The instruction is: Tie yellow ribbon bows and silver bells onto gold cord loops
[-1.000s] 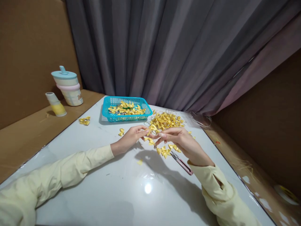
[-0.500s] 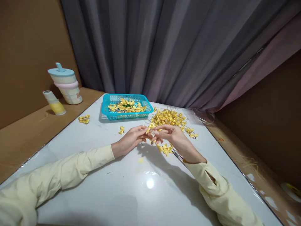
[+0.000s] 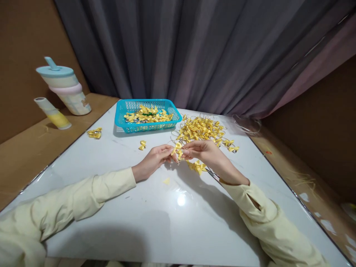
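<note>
- I am pinching one small yellow bow [image 3: 177, 149] between the fingertips of both my hands, just above the table [image 3: 167, 222].
- My left hand [image 3: 151, 161] is gripping it from the left side with a narrow pinch of thumb and forefinger, and the forearm is resting on the table.
- My right hand [image 3: 211, 157] is gripping it from the right side, also with a narrow pinch, and the other fingers are curling under.
- The bow is sitting exactly between the two grips. As far as I can see, its long axis is running left to right, from one hand to the other.
- Both hands are touching it, so neither one is nearer.
- Something small is hanging under the bow, but it is too tiny for me to tell what.
- The pile [image 3: 201, 131] of the same yellow pieces with thin wire loops is lying just behind my right hand, nearer to it than to the left one.
- A small cluster [image 3: 197, 167] is lying just beside my right palm, on my side of it.
- The basket [image 3: 120, 111], partly filled, is standing behind my left hand, well apart from it.
- One stray piece [image 3: 142, 145] is lying between the basket and my left hand.
</note>
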A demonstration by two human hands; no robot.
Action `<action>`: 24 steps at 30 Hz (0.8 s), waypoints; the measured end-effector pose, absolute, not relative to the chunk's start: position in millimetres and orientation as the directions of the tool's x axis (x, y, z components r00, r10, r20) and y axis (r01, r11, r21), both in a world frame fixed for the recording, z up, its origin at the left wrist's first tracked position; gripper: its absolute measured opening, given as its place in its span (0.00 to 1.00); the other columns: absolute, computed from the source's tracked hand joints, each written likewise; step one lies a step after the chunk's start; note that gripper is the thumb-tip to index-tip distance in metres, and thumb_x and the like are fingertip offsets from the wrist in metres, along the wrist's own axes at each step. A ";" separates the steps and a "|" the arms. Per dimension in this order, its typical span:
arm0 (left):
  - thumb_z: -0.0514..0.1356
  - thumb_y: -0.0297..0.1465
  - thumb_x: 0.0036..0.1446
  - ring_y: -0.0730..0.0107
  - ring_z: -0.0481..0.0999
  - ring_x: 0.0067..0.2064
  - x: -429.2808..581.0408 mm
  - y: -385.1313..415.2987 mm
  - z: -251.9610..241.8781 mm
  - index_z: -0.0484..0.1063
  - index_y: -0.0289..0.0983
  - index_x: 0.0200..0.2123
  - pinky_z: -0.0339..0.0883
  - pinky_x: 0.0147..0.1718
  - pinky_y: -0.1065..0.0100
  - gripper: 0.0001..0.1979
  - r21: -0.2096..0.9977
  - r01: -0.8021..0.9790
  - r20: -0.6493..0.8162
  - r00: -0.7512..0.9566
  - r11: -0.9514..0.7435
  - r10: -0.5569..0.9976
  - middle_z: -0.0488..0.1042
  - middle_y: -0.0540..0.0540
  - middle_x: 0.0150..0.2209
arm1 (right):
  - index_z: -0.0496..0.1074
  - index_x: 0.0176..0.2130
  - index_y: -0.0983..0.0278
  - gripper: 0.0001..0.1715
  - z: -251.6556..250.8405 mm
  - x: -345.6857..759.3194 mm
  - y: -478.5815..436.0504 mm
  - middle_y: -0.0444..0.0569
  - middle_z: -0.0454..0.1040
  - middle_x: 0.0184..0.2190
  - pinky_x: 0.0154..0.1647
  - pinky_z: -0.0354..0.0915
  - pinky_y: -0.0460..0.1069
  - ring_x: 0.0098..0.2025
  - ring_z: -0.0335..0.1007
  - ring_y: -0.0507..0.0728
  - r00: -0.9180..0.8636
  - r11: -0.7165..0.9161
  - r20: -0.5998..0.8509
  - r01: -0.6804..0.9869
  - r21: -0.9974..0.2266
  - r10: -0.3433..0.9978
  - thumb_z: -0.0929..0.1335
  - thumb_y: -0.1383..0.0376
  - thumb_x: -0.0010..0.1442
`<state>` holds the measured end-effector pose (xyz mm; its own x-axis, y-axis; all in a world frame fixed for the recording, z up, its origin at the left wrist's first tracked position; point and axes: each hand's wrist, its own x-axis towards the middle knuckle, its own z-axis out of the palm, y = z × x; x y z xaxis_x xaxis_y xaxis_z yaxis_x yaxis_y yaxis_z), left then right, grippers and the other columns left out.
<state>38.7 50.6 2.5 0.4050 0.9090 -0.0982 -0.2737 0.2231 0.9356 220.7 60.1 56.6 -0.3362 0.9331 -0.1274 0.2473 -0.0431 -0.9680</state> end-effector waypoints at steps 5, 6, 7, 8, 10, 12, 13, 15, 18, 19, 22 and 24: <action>0.57 0.33 0.57 0.73 0.72 0.32 38.2 50.0 -0.1 0.67 0.33 0.32 0.61 0.34 0.71 0.08 0.948 -0.250 -0.092 0.379 0.197 0.921 0.73 0.47 0.28 | 0.75 0.23 0.65 0.12 63.5 218.1 57.5 0.47 0.75 0.20 0.29 0.64 0.48 0.24 0.68 0.52 -0.328 0.052 -0.094 0.409 -0.911 0.940 0.74 0.58 0.44; 0.58 0.33 0.57 0.73 0.72 0.32 38.1 50.2 -0.3 0.67 0.33 0.32 0.61 0.34 0.71 0.08 0.949 -0.245 -0.096 0.375 0.199 0.922 0.73 0.47 0.28 | 0.75 0.22 0.65 0.12 64.4 218.3 57.2 0.47 0.74 0.19 0.28 0.63 0.48 0.23 0.66 0.51 -0.339 0.058 -0.098 0.423 -0.904 0.936 0.73 0.58 0.44; 0.58 0.33 0.57 0.73 0.72 0.32 38.1 50.4 -0.2 0.67 0.33 0.32 0.61 0.33 0.71 0.08 0.950 -0.239 -0.103 0.374 0.203 0.922 0.73 0.47 0.28 | 0.75 0.22 0.65 0.12 64.6 218.6 57.2 0.46 0.73 0.18 0.27 0.62 0.47 0.22 0.65 0.50 -0.350 0.057 -0.107 0.427 -0.902 0.930 0.73 0.58 0.45; 0.58 0.33 0.56 0.73 0.72 0.32 38.2 50.6 0.2 0.67 0.33 0.32 0.61 0.33 0.71 0.08 0.950 -0.233 -0.109 0.374 0.207 0.921 0.73 0.47 0.28 | 0.75 0.22 0.65 0.12 64.0 219.1 57.5 0.46 0.73 0.18 0.26 0.61 0.47 0.21 0.64 0.50 -0.360 0.048 -0.120 0.425 -0.904 0.925 0.73 0.58 0.46; 0.58 0.33 0.56 0.73 0.72 0.31 38.7 50.9 1.4 0.67 0.33 0.31 0.62 0.32 0.70 0.08 0.950 -0.224 -0.121 0.377 0.216 0.918 0.73 0.47 0.27 | 0.75 0.24 0.65 0.12 60.9 220.1 58.7 0.45 0.72 0.17 0.23 0.60 0.46 0.20 0.63 0.50 -0.368 0.010 -0.154 0.408 -0.913 0.917 0.72 0.58 0.46; 0.58 0.33 0.55 0.73 0.71 0.30 39.4 50.8 2.7 0.67 0.33 0.31 0.61 0.31 0.70 0.08 0.951 -0.219 -0.124 0.380 0.219 0.917 0.73 0.47 0.27 | 0.74 0.25 0.66 0.10 57.0 220.7 60.0 0.45 0.72 0.17 0.22 0.59 0.46 0.19 0.64 0.50 -0.369 -0.038 -0.190 0.381 -0.924 0.910 0.72 0.60 0.46; 0.58 0.33 0.55 0.73 0.71 0.30 39.7 50.7 3.2 0.67 0.33 0.31 0.61 0.31 0.70 0.08 0.951 -0.219 -0.122 0.380 0.217 0.917 0.73 0.47 0.26 | 0.74 0.26 0.66 0.10 55.5 220.8 60.4 0.45 0.72 0.17 0.22 0.60 0.46 0.19 0.64 0.50 -0.370 -0.058 -0.202 0.366 -0.929 0.907 0.72 0.61 0.46; 0.58 0.33 0.55 0.73 0.71 0.29 40.3 50.3 3.5 0.67 0.33 0.31 0.61 0.30 0.71 0.08 0.954 -0.218 -0.111 0.380 0.205 0.918 0.72 0.47 0.26 | 0.73 0.25 0.67 0.08 53.8 220.6 60.8 0.45 0.72 0.16 0.23 0.61 0.46 0.19 0.64 0.50 -0.371 -0.075 -0.213 0.353 -0.932 0.904 0.72 0.63 0.45; 0.59 0.34 0.54 0.73 0.70 0.29 40.9 49.4 3.0 0.66 0.33 0.31 0.60 0.30 0.70 0.09 0.960 -0.212 -0.091 0.383 0.183 0.919 0.72 0.47 0.25 | 0.73 0.23 0.68 0.06 54.5 219.7 60.1 0.46 0.72 0.16 0.22 0.61 0.45 0.19 0.65 0.49 -0.372 -0.069 -0.218 0.374 -0.925 0.902 0.70 0.66 0.46; 0.59 0.34 0.54 0.73 0.70 0.29 41.0 49.0 2.6 0.66 0.33 0.31 0.59 0.30 0.70 0.09 0.962 -0.208 -0.087 0.383 0.177 0.920 0.72 0.48 0.25 | 0.73 0.23 0.68 0.05 55.1 219.3 59.6 0.47 0.72 0.17 0.22 0.62 0.45 0.19 0.65 0.49 -0.368 -0.069 -0.220 0.381 -0.922 0.903 0.70 0.67 0.46; 0.59 0.34 0.54 0.74 0.70 0.28 41.5 48.1 1.7 0.67 0.33 0.31 0.58 0.30 0.71 0.09 0.966 -0.199 -0.079 0.380 0.165 0.922 0.72 0.49 0.24 | 0.73 0.23 0.69 0.04 56.9 218.2 58.1 0.47 0.73 0.17 0.22 0.62 0.44 0.19 0.65 0.49 -0.345 -0.072 -0.217 0.387 -0.919 0.913 0.68 0.69 0.46; 0.59 0.34 0.53 0.74 0.70 0.28 41.7 47.8 1.3 0.67 0.33 0.31 0.58 0.30 0.71 0.08 0.967 -0.198 -0.076 0.380 0.161 0.922 0.72 0.49 0.24 | 0.73 0.23 0.69 0.05 57.7 217.6 57.6 0.47 0.73 0.16 0.21 0.62 0.44 0.18 0.64 0.49 -0.332 -0.071 -0.212 0.390 -0.918 0.919 0.67 0.70 0.46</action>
<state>41.7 47.8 1.3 0.3800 0.9219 -0.0758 -0.1985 0.1613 0.9667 217.6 57.6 57.7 -0.3320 0.9192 -0.2119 0.3904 -0.0706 -0.9179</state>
